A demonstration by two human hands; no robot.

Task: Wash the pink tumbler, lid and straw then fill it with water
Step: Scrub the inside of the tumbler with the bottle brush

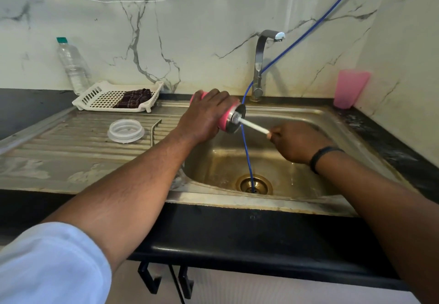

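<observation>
My left hand (206,116) grips the pink tumbler (225,119), which lies sideways over the left edge of the sink (342,123) with its steel mouth facing right. My right hand (293,142) pinches the white handle of a bottle brush (251,126); the bristle head is inside the tumbler's mouth. The clear lid (126,130) lies on the ribbed drainboard to the left. Beside it lies the metal straw (153,129) with a bent top.
The steel tap (261,63) stands behind the sink, with no water visible. A blue hose (248,161) runs from the upper right down into the drain. A white rack (104,97) holds a dark cloth. A clear bottle (72,66) stands behind it; a pink cup (349,89) stands at right.
</observation>
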